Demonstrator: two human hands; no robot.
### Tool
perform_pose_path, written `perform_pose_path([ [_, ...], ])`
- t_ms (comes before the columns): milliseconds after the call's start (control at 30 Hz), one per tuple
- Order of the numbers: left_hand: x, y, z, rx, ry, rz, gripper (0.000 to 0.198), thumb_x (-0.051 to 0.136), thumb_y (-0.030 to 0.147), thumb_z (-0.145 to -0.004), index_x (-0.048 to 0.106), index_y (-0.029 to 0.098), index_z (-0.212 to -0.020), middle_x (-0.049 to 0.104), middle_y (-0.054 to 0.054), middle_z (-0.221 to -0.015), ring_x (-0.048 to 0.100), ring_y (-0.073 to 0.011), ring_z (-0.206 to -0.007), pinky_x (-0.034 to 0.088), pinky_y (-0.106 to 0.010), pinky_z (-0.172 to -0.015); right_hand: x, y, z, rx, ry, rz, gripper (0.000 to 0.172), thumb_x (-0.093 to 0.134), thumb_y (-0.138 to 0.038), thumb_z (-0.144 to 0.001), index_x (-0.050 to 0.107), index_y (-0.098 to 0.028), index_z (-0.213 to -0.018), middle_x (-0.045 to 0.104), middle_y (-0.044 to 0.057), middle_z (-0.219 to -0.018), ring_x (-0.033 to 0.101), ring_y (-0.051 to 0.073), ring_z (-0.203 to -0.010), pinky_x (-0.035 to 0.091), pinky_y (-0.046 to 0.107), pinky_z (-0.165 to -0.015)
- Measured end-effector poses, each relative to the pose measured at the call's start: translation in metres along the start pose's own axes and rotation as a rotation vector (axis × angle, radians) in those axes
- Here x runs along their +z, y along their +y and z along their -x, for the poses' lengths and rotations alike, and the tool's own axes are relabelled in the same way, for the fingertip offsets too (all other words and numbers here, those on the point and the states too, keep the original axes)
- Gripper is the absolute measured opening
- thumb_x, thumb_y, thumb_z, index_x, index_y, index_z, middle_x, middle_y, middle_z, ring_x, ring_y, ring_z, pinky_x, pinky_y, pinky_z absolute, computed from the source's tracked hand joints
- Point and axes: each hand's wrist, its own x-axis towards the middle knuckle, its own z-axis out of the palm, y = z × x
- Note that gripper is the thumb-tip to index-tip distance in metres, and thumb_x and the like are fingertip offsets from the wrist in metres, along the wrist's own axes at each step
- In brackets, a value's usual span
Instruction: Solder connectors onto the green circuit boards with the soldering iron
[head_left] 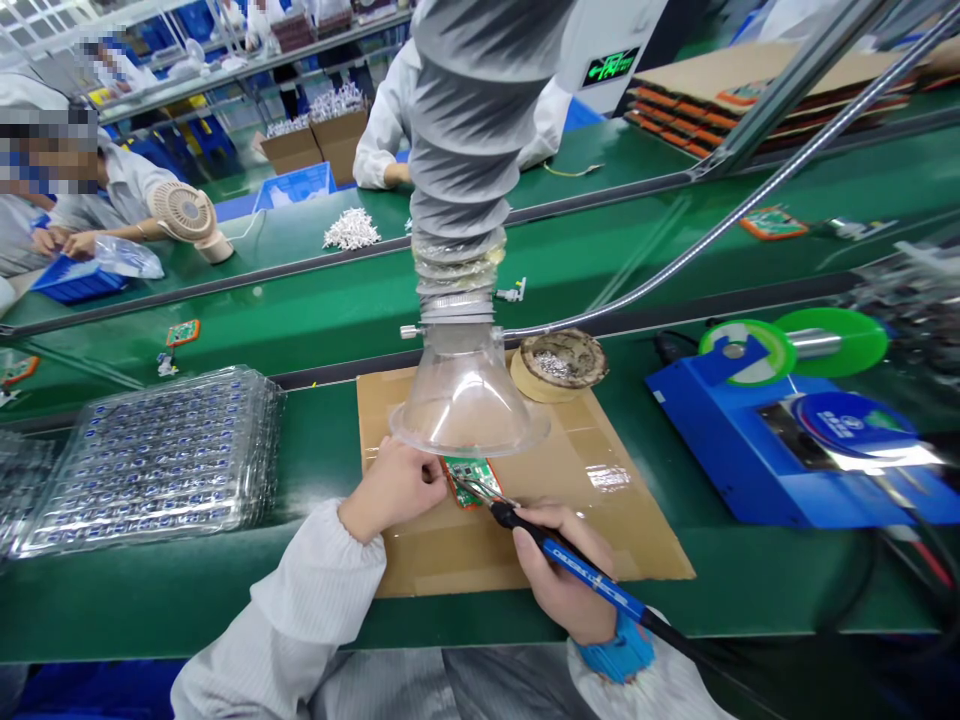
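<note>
While the tip of the soldering iron point(577, 562) reaches over the circuit board point(478, 472), the work on that board appears to be under way rather than finished. The board, green with an orange rim, lies on a cardboard sheet point(630, 515) on the bench point(112, 610), just below the clear funnel point(472, 395). Of the two hands, the right hand point(564, 590) grips the iron by its dark front end, while the left hand point(396, 485) has its fingers curled at the board's left edge; whether they pinch a part or only steady the board, I cannot tell. Which joints are done is too small to make out. Clear trays point(165, 450) on the left hold rows of small parts, and another orange-rimmed board point(774, 223) lies beyond the bench, its stage of completion unclear, so the amount left cannot be counted.
</note>
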Motion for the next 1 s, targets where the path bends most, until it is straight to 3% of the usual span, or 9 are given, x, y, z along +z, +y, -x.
perform_pose_path([
  [1000, -0.0008, 0.0016, 0.0001, -0.017, -0.024, -0.016, 0.017, 0.057, 0.011, -0.072, 0.059, 0.018, -0.057, 0.066, 0.0, -0.063, 0.055, -0.0133, -0.063, 0.042, -0.027, -0.068, -0.0007, 0.0, -0.0012, -0.022, -0.009, -0.033, 0.008, 0.065, -0.02, -0.089, 0.064, -0.023, -0.096, 0.07, 0.002, -0.085, 0.072, 0.017, -0.076, 0.056, 0.026, -0.067],
])
